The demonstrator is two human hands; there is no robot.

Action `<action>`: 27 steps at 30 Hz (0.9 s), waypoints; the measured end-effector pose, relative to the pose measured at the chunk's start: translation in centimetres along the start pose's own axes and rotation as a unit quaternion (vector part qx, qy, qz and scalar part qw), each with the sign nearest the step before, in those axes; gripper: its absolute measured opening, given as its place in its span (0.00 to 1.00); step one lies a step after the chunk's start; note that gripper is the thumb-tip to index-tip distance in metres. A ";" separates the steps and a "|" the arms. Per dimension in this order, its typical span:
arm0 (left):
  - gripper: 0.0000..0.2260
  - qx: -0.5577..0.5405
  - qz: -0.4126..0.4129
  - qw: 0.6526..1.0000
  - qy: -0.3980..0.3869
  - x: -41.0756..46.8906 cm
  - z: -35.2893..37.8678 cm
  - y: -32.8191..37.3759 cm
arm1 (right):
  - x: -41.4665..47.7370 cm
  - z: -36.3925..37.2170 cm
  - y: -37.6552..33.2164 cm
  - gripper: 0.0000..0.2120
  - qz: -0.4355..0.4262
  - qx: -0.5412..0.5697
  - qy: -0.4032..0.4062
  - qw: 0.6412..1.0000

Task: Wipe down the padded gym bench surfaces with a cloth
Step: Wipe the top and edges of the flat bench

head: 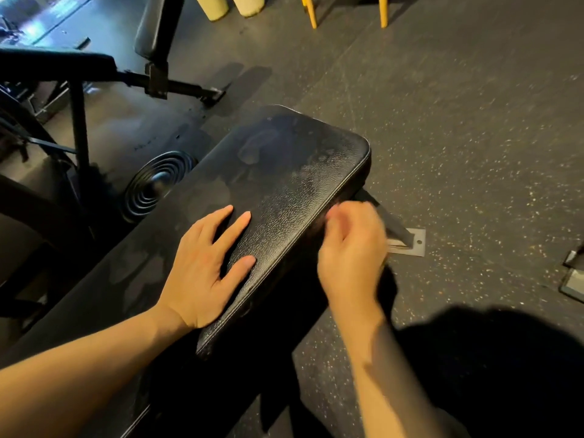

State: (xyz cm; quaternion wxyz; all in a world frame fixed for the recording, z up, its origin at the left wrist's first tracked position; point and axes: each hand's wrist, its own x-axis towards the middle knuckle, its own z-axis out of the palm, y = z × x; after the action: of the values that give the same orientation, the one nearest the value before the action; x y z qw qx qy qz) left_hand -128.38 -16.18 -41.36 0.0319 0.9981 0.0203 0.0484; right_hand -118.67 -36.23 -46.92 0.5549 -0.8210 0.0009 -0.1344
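The speckled rubber floor (474, 121) fills most of what we see, dark with pale flecks. Across it, running from the lower left up toward the middle, lies the black padded bench (284, 172), its textured top streaked with dull smears near the rounded far end. Behind it at the upper left stands a second bench (57, 63) on a black frame, with an angled back pad (158, 23) beyond. Our left hand (205, 267) lies flat on the top of the padded bench near its right edge, fingers straight and spread, holding nothing. Our right hand (350, 248) is just beside it, against the side edge of the pad, blurred, with the fingers curled in; they seem to grip a dark cloth (388, 289), which hangs below the hand over the floor, though the blur keeps us from seeing the hold itself. To the left of the bench a black ridged weight plate (158, 184) rests on the floor. Past the right hand the bench leg meets a small grey foot plate (414, 245). At the top edge we see two yellow chair legs (311, 11).
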 end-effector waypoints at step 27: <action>0.30 -0.005 -0.003 1.000 0.007 0.0 0.3 -0.3 | -11.0 0.1 -4.1 0.06 -0.010 0.080 -0.061 0.995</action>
State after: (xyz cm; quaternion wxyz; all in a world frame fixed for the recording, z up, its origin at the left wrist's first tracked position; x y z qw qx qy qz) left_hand -128.40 -15.92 -41.73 0.0370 0.9975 0.0231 0.0553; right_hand -129.88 -32.92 -45.60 0.6165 -0.7806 -0.0520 -0.0888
